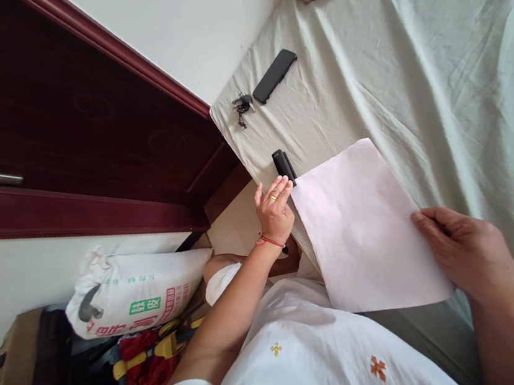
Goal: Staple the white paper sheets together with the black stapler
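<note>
My right hand point(460, 249) pinches the right edge of a sheet of white paper point(364, 237), thumb on top. The sheet spreads over the near side of the bed, its lower edge close to my shirt. At the sheet's left corner lies a small black stapler point(283, 164), touching or just overlapping the paper. My left hand point(277, 210), with a ring and a red string at the wrist, is closed at the stapler's near end. The fingers cover that end, and the thumb's grip is partly hidden.
A black phone-like case point(275, 76) and a bunch of keys point(243, 104) lie on the pale bedsheet point(408, 67). Left of the bed are a dark red door point(85, 103), a stuffed white sack point(142, 291) and a yellow-handled tool point(137, 362).
</note>
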A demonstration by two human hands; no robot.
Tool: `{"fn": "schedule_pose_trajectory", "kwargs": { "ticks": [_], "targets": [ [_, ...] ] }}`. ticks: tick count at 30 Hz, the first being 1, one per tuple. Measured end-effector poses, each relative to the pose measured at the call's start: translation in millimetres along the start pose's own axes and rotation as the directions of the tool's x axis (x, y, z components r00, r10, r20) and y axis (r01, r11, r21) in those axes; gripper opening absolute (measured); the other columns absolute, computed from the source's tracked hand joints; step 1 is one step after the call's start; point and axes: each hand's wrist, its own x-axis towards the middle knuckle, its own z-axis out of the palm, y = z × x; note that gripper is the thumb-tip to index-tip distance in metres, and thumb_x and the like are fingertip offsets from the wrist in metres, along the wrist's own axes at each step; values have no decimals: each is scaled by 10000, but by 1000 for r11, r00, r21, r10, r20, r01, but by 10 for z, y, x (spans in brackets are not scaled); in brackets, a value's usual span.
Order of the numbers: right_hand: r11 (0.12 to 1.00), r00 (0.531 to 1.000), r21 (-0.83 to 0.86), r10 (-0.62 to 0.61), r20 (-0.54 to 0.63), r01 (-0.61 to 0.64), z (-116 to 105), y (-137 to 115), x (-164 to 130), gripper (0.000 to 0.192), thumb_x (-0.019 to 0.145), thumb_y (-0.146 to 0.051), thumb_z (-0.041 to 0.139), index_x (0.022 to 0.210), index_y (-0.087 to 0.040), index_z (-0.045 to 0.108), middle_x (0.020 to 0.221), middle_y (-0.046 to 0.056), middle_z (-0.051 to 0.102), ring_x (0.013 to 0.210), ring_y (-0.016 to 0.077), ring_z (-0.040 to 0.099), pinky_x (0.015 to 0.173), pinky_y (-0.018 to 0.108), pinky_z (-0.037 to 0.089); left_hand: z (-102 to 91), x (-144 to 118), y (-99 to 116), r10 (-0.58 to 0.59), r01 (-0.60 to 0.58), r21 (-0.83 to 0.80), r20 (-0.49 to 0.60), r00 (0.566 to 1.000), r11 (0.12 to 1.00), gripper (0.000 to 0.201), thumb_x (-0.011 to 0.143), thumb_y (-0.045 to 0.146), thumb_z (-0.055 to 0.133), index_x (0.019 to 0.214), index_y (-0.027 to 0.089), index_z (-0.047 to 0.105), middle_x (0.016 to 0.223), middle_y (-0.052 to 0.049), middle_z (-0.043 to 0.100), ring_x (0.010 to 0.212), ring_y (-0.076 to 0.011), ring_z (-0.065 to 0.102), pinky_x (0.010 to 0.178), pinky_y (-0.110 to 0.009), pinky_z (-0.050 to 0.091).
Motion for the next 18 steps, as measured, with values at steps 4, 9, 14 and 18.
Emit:
{"fn": "schedule_pose_trajectory", "kwargs": {
  "ticks": [4, 9, 14, 18],
  "targets": [
    [1000, 1000, -25, 12, 13, -11, 3, -20, 13, 453, 832, -604, 476, 884, -250, 753, 700, 27, 720, 612, 199, 611, 578, 311, 421, -15, 16, 3, 10, -10, 18, 7, 1000, 1000, 492, 853, 30, 452, 1153, 254, 772, 1324, -85, 735, 1314, -227, 650, 1285, -553, 217],
    [999, 999, -14, 39, 12, -39, -9, -90, 3, 408, 838, -564, 483, 868, -251, 745, 687, 20, 703, 618, 191, 599, 601, 313, 419, -12, 5, 3, 1, -4, -52, -49, 999, 999, 521, 834, 16, 432, 1200, 200, 753, 1351, -112, 718, 1344, -215, 626, 1209, -465, 398],
    [998, 995, 49, 54, -81, -50, 0, -39, -8, 392, 856, -559, 515, 873, -240, 741, 655, 11, 677, 586, 174, 563, 576, 305, 396, -44, -20, -10, -28, 20, -215, -33, 999, 977, 500, 886, 71, 444, 1294, 208, 700, 1420, -109, 674, 1383, -199, 588, 1189, -391, 444],
    [985, 958, 171, 69, -280, -21, 26, 52, -21, 406, 874, -571, 560, 949, -222, 755, 696, 16, 664, 594, 150, 516, 569, 289, 380, 20, -142, 24, -203, 158, -374, -84, 976, 914, 421, 958, 222, 502, 1358, 196, 631, 1485, -146, 611, 1382, -223, 580, 1069, -366, 542]
  ]
}}
